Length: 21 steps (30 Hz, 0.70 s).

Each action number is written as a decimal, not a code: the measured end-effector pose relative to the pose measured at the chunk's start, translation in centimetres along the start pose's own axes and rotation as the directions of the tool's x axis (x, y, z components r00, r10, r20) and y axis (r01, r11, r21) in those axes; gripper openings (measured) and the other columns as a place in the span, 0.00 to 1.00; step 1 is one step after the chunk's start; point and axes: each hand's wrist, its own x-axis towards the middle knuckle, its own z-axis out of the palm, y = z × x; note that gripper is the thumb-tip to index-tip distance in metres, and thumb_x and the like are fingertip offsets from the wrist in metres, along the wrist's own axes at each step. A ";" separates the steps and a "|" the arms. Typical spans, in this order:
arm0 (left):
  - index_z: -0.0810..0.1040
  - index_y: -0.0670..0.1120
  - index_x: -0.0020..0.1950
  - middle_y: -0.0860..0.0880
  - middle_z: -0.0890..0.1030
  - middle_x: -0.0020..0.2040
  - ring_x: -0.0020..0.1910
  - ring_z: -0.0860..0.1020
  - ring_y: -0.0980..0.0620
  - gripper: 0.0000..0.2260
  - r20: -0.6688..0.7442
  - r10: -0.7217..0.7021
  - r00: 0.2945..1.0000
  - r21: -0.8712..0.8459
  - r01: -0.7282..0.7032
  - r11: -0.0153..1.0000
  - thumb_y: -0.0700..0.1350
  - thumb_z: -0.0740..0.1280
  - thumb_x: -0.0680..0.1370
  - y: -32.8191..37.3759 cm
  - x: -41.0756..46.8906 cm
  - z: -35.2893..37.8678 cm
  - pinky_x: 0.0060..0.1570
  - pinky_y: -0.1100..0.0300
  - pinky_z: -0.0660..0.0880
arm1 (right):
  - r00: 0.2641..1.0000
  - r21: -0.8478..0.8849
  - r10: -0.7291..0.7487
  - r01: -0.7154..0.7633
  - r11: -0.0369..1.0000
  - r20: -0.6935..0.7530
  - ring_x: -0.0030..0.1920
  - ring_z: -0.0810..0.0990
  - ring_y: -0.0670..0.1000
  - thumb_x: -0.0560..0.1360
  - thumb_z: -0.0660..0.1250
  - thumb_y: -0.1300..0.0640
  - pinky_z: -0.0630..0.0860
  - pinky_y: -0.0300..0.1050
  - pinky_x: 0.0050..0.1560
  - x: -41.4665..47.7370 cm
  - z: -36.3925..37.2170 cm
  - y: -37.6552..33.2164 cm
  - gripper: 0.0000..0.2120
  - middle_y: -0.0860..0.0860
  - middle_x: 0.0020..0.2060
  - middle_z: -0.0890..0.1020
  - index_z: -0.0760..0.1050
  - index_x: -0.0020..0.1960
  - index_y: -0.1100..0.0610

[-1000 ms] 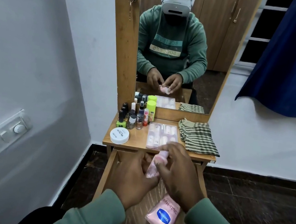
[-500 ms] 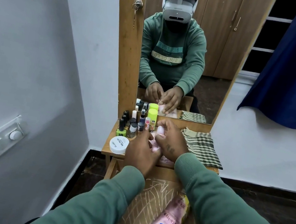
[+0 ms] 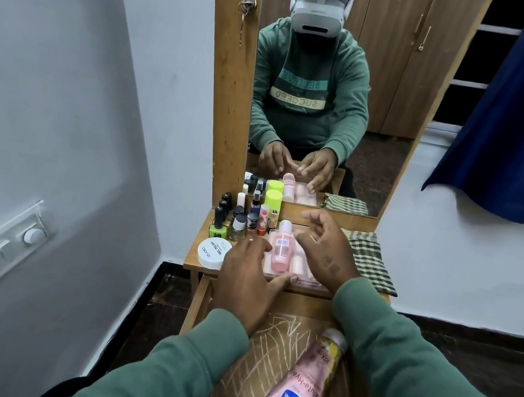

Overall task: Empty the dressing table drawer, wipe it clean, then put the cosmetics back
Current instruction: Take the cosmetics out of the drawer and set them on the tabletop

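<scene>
Left hand [image 3: 246, 276]: fingers spread, empty; thumb touches the front edge of the clear case [image 3: 291, 264].
Right hand [image 3: 323, 247]: open, fingers loosely curled, empty, beside the small pink bottle [image 3: 281, 247].
Small pink bottle: half a second ago gripped between both hands; now released, lying on the clear case on the desk [image 3: 193, 257].
Pink lotion tube [image 3: 300, 389]: unmoved, lying in the open drawer [image 3: 203, 302].

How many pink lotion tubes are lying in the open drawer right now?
1. A single pink lotion tube lies in the drawer, toward its right side, cap pointing away from the person. The sleeves cover parts of the drawer floor, so another item could be hidden beneath them.
</scene>
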 end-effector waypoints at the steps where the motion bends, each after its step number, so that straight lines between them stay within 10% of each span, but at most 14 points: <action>1: 0.75 0.52 0.55 0.54 0.78 0.53 0.51 0.75 0.52 0.20 -0.026 0.046 0.999 0.013 -0.046 0.999 0.60 0.76 0.71 0.1 -0.9 -0.3 0.49 0.57 0.76 | 1.000 -0.004 -0.001 0.001 1.000 -0.031 0.55 0.78 0.43 0.76 0.70 0.58 0.78 0.46 0.59 -0.9 -0.7 0.0 0.13 0.44 0.55 0.81 0.76 0.58 0.48; 6: 0.74 0.57 0.52 0.59 0.79 0.49 0.47 0.76 0.58 0.12 0.273 0.143 0.951 -0.010 -0.146 0.989 0.59 0.72 0.74 0.5 -5.9 -0.2 0.42 0.65 0.70 | 0.990 -0.148 -0.017 -0.005 0.989 -0.141 0.42 0.80 0.39 0.73 0.69 0.57 0.77 0.36 0.41 -7.4 -3.5 1.3 0.05 0.40 0.40 0.82 0.78 0.46 0.47; 10: 0.74 0.51 0.65 0.49 0.81 0.61 0.59 0.78 0.46 0.30 0.607 -0.009 0.795 0.103 -0.068 0.992 0.59 0.76 0.68 0.5 -8.3 1.4 0.58 0.52 0.76 | 0.998 -0.485 0.057 -0.045 0.873 0.009 0.42 0.79 0.47 0.75 0.68 0.56 0.79 0.48 0.44 -10.9 -4.2 3.1 0.03 0.44 0.42 0.82 0.77 0.45 0.48; 21: 0.71 0.50 0.67 0.46 0.80 0.63 0.60 0.78 0.41 0.34 0.768 -0.185 0.613 0.308 -0.102 0.946 0.53 0.81 0.65 1.0 -9.5 2.5 0.62 0.48 0.77 | 0.944 -0.713 0.295 -0.104 0.693 0.149 0.52 0.82 0.56 0.77 0.69 0.51 0.79 0.49 0.51 -11.7 -1.3 6.0 0.08 0.54 0.52 0.83 0.76 0.54 0.54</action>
